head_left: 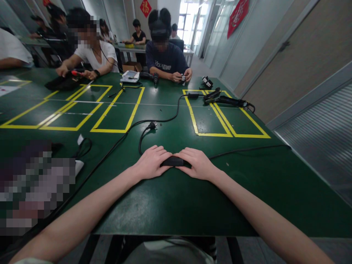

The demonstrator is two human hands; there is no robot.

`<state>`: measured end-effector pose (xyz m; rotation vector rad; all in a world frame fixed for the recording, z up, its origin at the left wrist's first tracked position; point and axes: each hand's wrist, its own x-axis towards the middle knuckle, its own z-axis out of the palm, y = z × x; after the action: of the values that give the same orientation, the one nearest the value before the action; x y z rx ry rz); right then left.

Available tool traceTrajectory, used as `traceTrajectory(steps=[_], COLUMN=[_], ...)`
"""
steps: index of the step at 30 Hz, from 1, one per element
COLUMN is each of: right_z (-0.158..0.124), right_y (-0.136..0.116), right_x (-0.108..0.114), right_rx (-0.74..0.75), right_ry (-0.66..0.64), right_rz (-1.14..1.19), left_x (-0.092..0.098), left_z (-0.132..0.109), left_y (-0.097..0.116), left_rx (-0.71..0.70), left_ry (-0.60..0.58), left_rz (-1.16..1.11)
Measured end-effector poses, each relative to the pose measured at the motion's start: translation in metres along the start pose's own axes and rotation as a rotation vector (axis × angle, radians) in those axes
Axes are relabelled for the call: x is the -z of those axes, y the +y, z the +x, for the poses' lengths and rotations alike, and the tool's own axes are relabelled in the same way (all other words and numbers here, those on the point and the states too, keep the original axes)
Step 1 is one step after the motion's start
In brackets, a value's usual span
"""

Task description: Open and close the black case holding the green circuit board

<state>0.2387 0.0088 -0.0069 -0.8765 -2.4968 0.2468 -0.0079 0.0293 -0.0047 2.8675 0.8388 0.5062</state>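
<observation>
From my seat at the controls I have both hands wrapped around one small black block (174, 161), so neither is nearer to it than the other. It sits over the near part of the bench (170, 209), about midway between my two arms, its long axis running left to right, straight across my view. My left hand (152, 162) covers the left end and my right hand (197, 163) the right end, fingers bent over the far side and thumbs along the near side. The fingertips almost meet above the middle, leaving only a short dark stretch of the block showing. I can't tell whether its underside rests on the bench or is held just clear of it. The cords line up with that axis: a short cord (140, 142) comes out beside my left hand and bends away to a plug (151, 125) on the far side, slightly left of the block, while a long cord (247, 149) leads off to the right from behind my right hand. My hands hide both places where these would join the block. Another cable (114, 145) passes to the left of my left hand, well apart from the block.
</observation>
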Motion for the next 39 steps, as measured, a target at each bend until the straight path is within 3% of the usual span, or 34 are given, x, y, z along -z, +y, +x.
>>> traceTrajectory(steps=[12,19,24,27,31,35,39], right_z=[-0.001,-0.004,-0.001,-0.001,-0.004,-0.004,-0.003], right_y=[-0.004,-0.005,-0.006,-0.007,-0.006,-0.002,0.001], right_x=[-0.001,-0.003,-0.002,0.002,0.004,-0.001,-0.005], right_rx=[0.092,0.067,0.156,0.235,0.321,0.212,0.124], right_ry=[0.124,0.109,0.164,0.209,0.199,0.154,0.089], right_rz=[-0.067,-0.109,-0.108,-0.185,-0.288,-0.256,-0.109], left_x=[0.002,0.004,0.004,0.007,0.014,0.017,0.013], left_z=[0.001,0.002,0.0,-0.001,0.0,0.002,0.0], left_y=[0.0,0.0,-0.002,0.0,0.003,0.001,-0.002], left_rx=[-0.059,-0.098,-0.099,-0.009,0.223,0.374,0.345], left_ry=[0.04,0.01,0.008,0.01,-0.1,-0.139,-0.033], left_rz=[0.082,0.076,0.046,-0.073,-0.288,-0.506,-0.443])
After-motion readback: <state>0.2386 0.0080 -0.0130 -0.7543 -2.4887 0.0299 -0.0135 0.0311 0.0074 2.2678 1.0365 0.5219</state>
